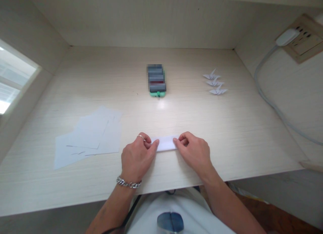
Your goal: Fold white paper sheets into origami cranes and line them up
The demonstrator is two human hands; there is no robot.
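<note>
A folded strip of white paper (166,144) lies near the front edge of the desk, its long side running left to right. My left hand (141,153) pinches its left end between thumb and fingers. At the other end, my right hand (193,148) grips the paper the same way, thumb on top. The paper's ends are partly hidden under my fingers. To the left, several loose white paper sheets (88,129) overlap in a loose pile. Farther back on the right, 3 folded paper cranes (215,83) sit in a row.
A phone in a green case (156,78), its screen blurred, lies at the back middle of the desk (121,69). A white charger (287,37) is plugged into the socket panel (306,39) on the right wall, with its cable (267,101) hanging down. Walls enclose the back and sides.
</note>
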